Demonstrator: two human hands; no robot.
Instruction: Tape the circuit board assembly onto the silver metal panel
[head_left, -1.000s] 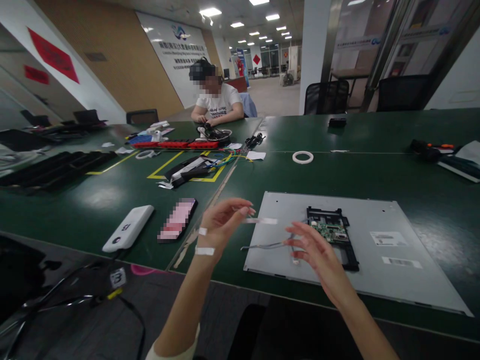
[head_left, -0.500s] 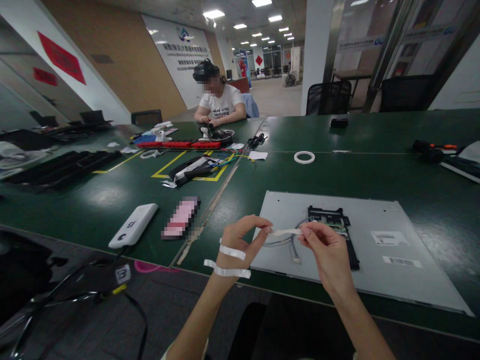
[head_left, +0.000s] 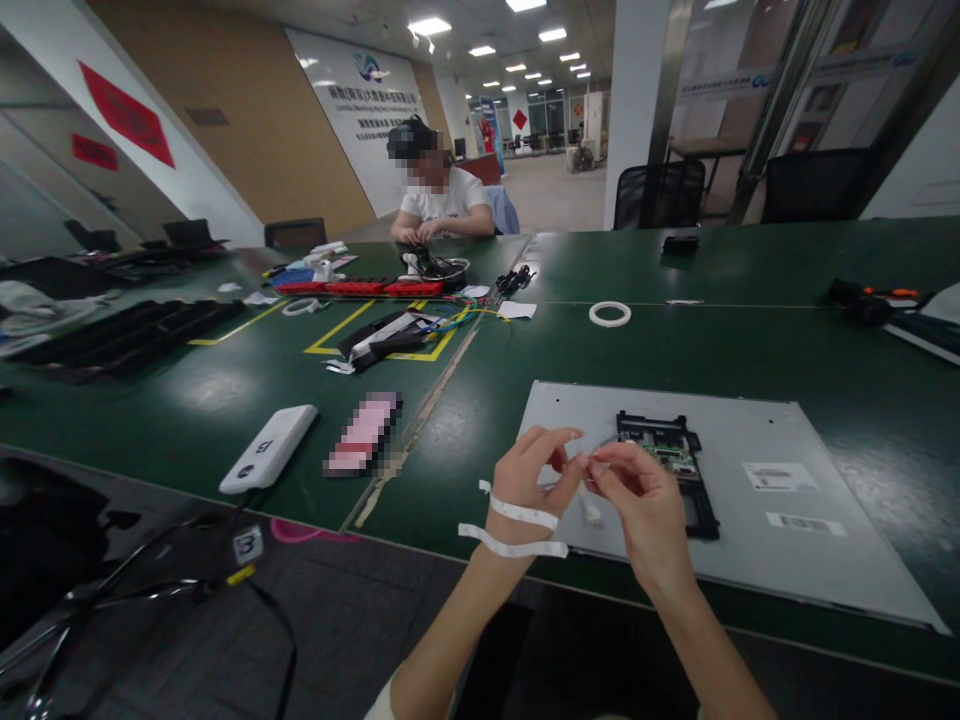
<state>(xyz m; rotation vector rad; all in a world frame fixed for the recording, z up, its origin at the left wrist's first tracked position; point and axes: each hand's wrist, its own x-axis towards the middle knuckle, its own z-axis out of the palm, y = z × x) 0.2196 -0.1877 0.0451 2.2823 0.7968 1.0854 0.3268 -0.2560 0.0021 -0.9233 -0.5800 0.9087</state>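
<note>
My left hand is over the left part of the grey metal panel, its index finger raised off the thumb. Two strips of white tape are stuck across its back and wrist, their ends loose. My right hand meets the left thumb with its fingertips pinched together. Between these fingers the white tape strip is mostly hidden. Beneath my hands a grey cable shows in part, leading towards a black frame with a green circuit board on the panel.
A roll of white tape lies beyond the panel. To the left are a white power bank and a blurred pink phone. Red bins, wires and a black-and-white item lie farther back. Another person sits across the table.
My left hand has moved right to meet my right hand, and its index finger has lifted from the thumb. The strip of tape stretched between the hands is now mostly out of sight.
</note>
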